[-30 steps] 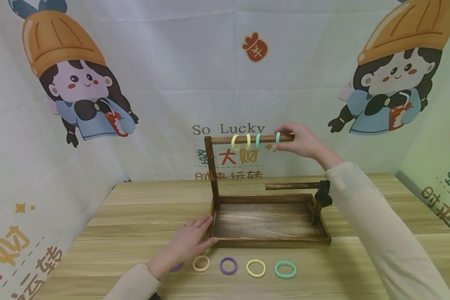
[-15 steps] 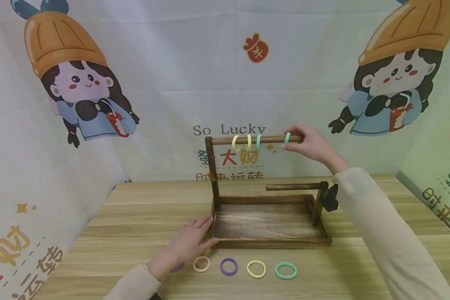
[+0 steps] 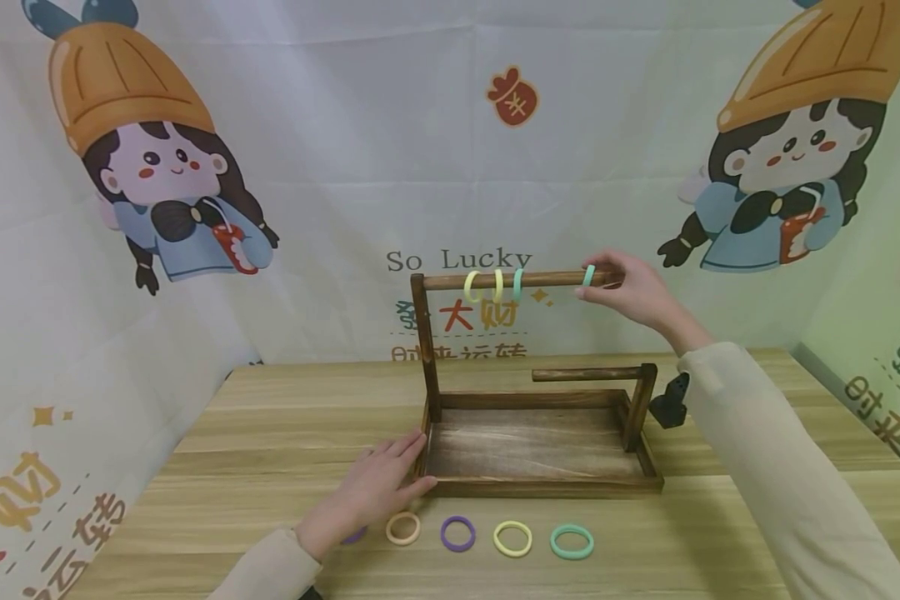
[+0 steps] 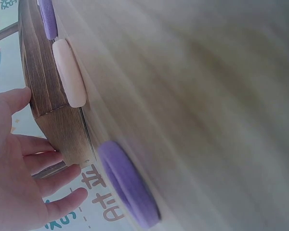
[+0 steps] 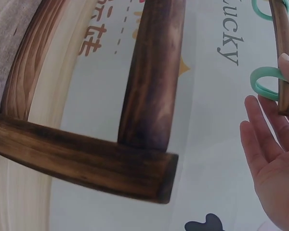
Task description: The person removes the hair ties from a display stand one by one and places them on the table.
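Near the free right end of the wooden rack's upper rod (image 3: 547,279), my right hand (image 3: 630,287) pinches a mint-green hair tie (image 3: 588,275) between thumb and fingers. In the right wrist view this hair tie (image 5: 254,83) loops round the rod close to its tip. Two yellow hair ties (image 3: 498,285) and another mint-green one (image 3: 517,285) hang further left on the same rod. My left hand (image 3: 375,479) rests against the left front corner of the rack's tray base (image 3: 540,483), its fingers extended along the side and its thumb at the front edge.
Before the rack lies a row of hair ties: peach (image 3: 403,542), purple (image 3: 458,546), yellow (image 3: 512,552), mint-green (image 3: 572,555) and a second purple one (image 4: 130,185) partly hidden by the left hand in the head view. A shorter lower rod (image 3: 585,374) points left from the right post (image 3: 640,408).
My right hand has slid the mint-green hair tie rightward along the upper rod toward its free end. My left hand has stayed at the rack's corner.
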The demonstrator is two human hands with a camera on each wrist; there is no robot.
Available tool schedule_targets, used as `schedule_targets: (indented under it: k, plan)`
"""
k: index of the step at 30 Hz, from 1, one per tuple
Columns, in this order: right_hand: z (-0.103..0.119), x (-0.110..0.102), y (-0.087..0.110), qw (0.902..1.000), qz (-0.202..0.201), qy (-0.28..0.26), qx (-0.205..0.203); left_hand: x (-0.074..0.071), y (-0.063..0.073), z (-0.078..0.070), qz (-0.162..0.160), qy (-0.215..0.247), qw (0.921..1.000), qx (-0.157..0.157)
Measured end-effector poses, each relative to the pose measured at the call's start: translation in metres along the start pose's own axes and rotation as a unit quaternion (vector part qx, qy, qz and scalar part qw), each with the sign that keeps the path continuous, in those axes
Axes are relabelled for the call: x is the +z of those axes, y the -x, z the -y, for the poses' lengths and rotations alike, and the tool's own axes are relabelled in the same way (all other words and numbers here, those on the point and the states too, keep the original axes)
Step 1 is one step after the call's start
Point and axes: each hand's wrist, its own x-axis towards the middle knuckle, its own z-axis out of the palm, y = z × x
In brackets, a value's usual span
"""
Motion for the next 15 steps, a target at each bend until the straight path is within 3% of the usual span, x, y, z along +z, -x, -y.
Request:
schedule_targets:
  k: [15]
  plan:
    - [-0.0032, -0.0026, 0.0059, 0.9997, -0.019, -0.012, -0.013, 0.0008, -0.0009, 0.0004, 0.0, 0.003, 1.0, -0.001]
